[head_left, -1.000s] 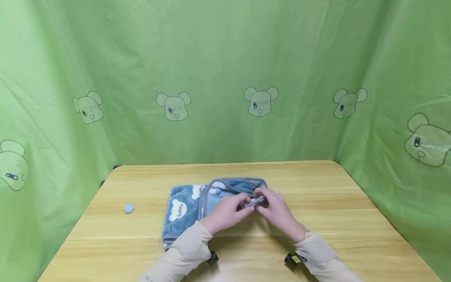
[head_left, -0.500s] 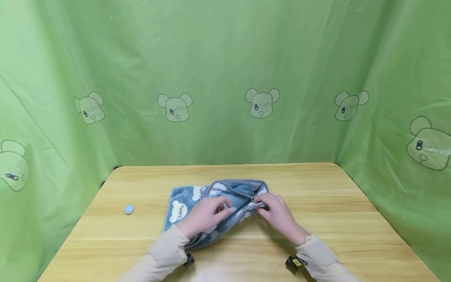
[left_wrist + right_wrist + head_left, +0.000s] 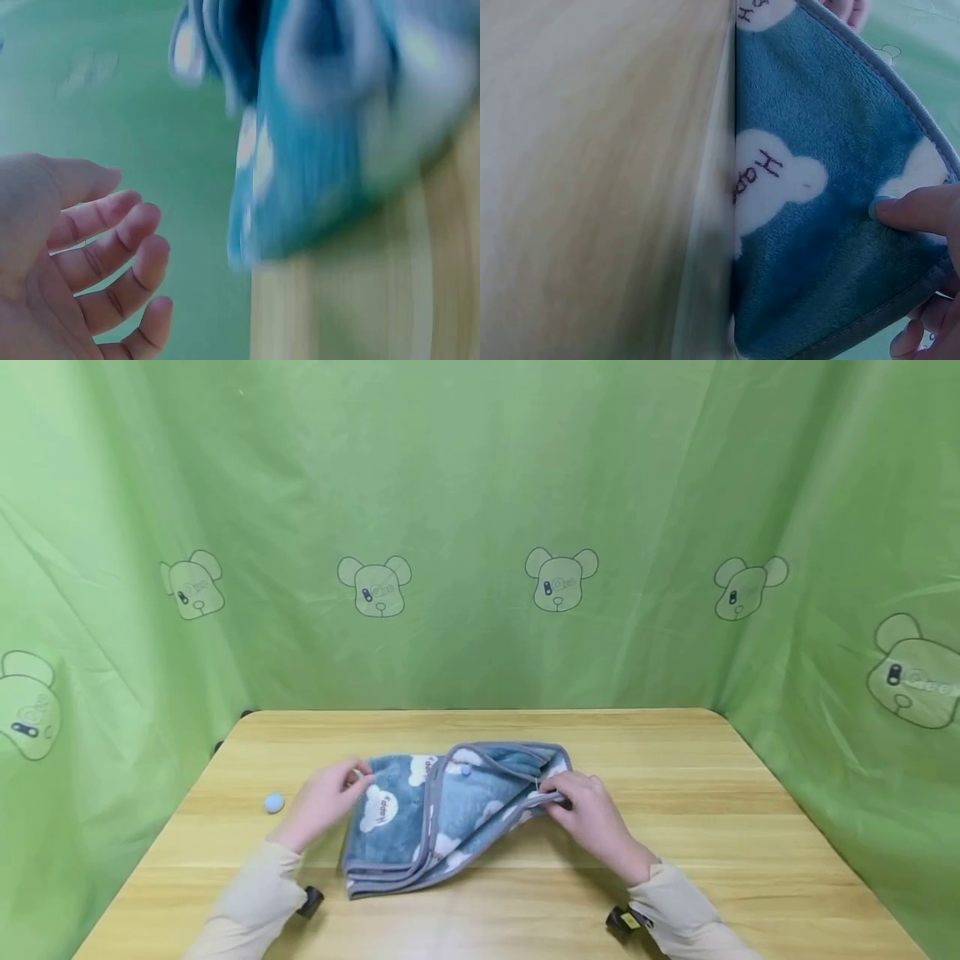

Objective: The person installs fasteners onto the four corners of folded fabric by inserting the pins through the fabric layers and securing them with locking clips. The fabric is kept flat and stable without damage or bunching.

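Observation:
A folded blue fleece blanket (image 3: pixel 393 827) with white bear heads and grey edging lies in the middle of the table. My right hand (image 3: pixel 596 818) pinches its right corner, raising that side; in the right wrist view the thumb (image 3: pixel 915 210) presses on the plush face. A thin white strip shows by those fingertips. On the blanket's upper layer sits a small light-blue piece (image 3: pixel 466 770). My left hand (image 3: pixel 322 802) hovers at the blanket's left edge, fingers loosely bent and holding nothing. Left of it, a round light-blue piece (image 3: pixel 274 802) rests on the wood.
The wooden table (image 3: pixel 712 793) reaches back to a green curtain (image 3: pixel 465 643) with bear outlines, which also closes off both sides. Dark wrist cameras (image 3: pixel 310 902) stick out below the sleeves.
My left hand has let go of the blanket's corner area and travelled left across it, past its left edge. The blanket's front fold now hangs lower and flatter. The right hand keeps its pinch.

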`<state>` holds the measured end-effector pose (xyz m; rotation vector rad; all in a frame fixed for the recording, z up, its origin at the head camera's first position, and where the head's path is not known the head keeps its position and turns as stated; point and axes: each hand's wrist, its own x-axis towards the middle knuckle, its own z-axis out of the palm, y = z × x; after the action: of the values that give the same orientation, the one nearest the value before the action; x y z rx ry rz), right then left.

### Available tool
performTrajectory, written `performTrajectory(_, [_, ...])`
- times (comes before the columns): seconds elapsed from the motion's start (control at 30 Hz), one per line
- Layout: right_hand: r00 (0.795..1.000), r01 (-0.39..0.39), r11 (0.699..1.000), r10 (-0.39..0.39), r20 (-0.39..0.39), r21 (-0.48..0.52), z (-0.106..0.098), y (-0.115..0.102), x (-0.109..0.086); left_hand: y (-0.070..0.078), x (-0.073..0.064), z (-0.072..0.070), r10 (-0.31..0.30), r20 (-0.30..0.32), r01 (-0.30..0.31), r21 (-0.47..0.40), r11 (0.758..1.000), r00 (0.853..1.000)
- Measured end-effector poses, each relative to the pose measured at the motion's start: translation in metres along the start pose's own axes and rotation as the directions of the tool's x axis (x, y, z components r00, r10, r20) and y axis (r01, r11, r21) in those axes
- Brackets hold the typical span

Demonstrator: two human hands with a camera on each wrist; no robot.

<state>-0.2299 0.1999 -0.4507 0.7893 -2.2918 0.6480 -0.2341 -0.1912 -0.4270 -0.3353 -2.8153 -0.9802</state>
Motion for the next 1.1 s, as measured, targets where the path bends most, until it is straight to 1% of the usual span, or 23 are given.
performTrajectory(0.07, [1.000, 0.006, 1.000, -0.006, -0.005, 0.000, 0.000, 0.000, 0.000, -0.017, -0.001, -0.011, -0.043, -0.029, 0.043, 0.012, 0.999, 0.999])
performTrajectory(0.17, [1.000, 0.010, 1.000, -0.010, -0.009, -0.001, 0.000, 0.000, 0.000, -0.041, -0.004, -0.025, -0.085, -0.054, 0.087, 0.023, 0.996, 0.995])
performTrajectory(0.27, [1.000, 0.011, 1.000, -0.011, -0.010, -0.001, 0.000, -0.001, 0.000, -0.062, -0.008, -0.035, -0.105, -0.072, 0.107, 0.028, 0.994, 0.992])
performTrajectory(0.37, [1.000, 0.013, 1.000, -0.013, -0.010, -0.002, 0.000, -0.002, 0.000, -0.077, -0.012, -0.043, -0.113, -0.076, 0.116, 0.034, 0.993, 0.991])
performTrajectory(0.53, [1.000, 0.013, 1.000, -0.013, -0.009, 0.001, 0.000, -0.002, 0.001, -0.098, -0.021, -0.051, -0.120, -0.067, 0.125, 0.082, 0.989, 0.991])
performTrajectory(0.63, [1.000, 0.008, 1.000, -0.008, -0.004, 0.002, 0.000, -0.002, 0.000, -0.106, -0.024, -0.053, -0.124, -0.049, 0.128, 0.102, 0.987, 0.991])
performTrajectory(0.77, [1.000, 0.001, 1.000, -0.001, 0.000, 0.007, 0.000, -0.002, -0.001, -0.112, -0.026, -0.052, -0.112, -0.016, 0.113, 0.102, 0.988, 0.994])
performTrajectory(0.87, [1.000, -0.003, 1.000, 0.003, 0.002, 0.010, 0.001, -0.001, -0.001, -0.114, -0.026, -0.051, -0.106, -0.004, 0.106, 0.103, 0.989, 0.994])
performTrajectory(1.1, [1.000, -0.007, 1.000, 0.006, 0.010, 0.013, 0.001, -0.001, -0.001, -0.113, -0.027, -0.049, -0.122, -0.002, 0.121, 0.116, 0.986, 0.993])
